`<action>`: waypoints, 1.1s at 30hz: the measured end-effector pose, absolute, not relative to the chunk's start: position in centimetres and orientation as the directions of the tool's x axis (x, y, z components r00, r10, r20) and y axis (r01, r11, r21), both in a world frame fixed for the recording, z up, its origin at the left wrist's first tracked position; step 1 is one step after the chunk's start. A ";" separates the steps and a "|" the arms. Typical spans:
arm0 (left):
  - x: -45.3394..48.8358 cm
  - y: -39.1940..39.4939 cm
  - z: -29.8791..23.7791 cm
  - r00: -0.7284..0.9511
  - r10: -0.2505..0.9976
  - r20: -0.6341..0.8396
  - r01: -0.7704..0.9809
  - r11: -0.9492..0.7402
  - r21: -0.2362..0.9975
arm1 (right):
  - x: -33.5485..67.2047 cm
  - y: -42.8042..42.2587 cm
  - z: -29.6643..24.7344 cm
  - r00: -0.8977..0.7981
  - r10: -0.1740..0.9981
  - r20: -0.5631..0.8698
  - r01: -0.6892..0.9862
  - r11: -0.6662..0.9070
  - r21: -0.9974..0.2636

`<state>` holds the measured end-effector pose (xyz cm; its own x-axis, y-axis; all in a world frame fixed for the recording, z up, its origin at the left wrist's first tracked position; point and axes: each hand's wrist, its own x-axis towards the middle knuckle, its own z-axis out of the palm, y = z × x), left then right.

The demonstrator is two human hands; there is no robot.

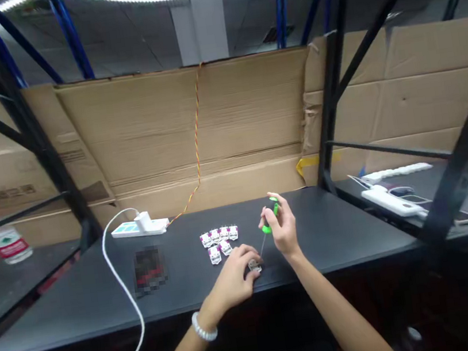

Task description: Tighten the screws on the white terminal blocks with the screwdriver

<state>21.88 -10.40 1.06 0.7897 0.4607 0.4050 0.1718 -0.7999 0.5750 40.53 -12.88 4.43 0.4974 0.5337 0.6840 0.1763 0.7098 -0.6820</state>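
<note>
My left hand [235,272] is near the front edge of the dark table, its fingers closed round a small white terminal-like part [254,264]. In my right hand [285,231] is a screwdriver with a bright green handle [266,229]. Its thin shaft slants down and left to the white part; whether the tip touches it is too small to tell. Just beyond my left hand lie several similar white and purple parts [214,254], roughly in two rows.
A white power strip [126,230] with a plugged-in adapter stands at the back left, its white cable looping down over the front edge. A pixelated dark object [148,270] lies left. Black frame posts [328,98] flank the table; cardboard [248,121] closes the back.
</note>
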 end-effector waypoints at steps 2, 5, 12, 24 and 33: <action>21.9 -10.4 1.1 0.791 0.461 0.403 0.171 -0.798 0.578 | 40.5 -12.9 4.4 0.496 0.533 0.686 0.178 0.710 -0.681; 21.9 -10.5 1.1 0.790 0.462 0.403 0.171 -0.797 0.580 | 40.5 -12.8 4.3 0.493 0.532 0.689 0.188 0.708 -0.681; 21.8 -10.6 1.2 0.792 0.464 0.397 0.174 -0.794 0.582 | 40.9 -13.4 4.7 0.460 0.485 0.744 0.360 0.664 -0.656; 21.9 -10.7 1.2 0.785 0.455 0.420 0.148 -0.797 0.586 | 38.8 -16.5 7.0 0.278 0.262 0.924 0.732 0.566 -0.380; 22.0 -10.8 1.4 0.787 0.455 0.417 0.153 -0.798 0.583 | 38.4 -16.8 7.3 0.310 0.289 0.906 0.707 0.567 -0.423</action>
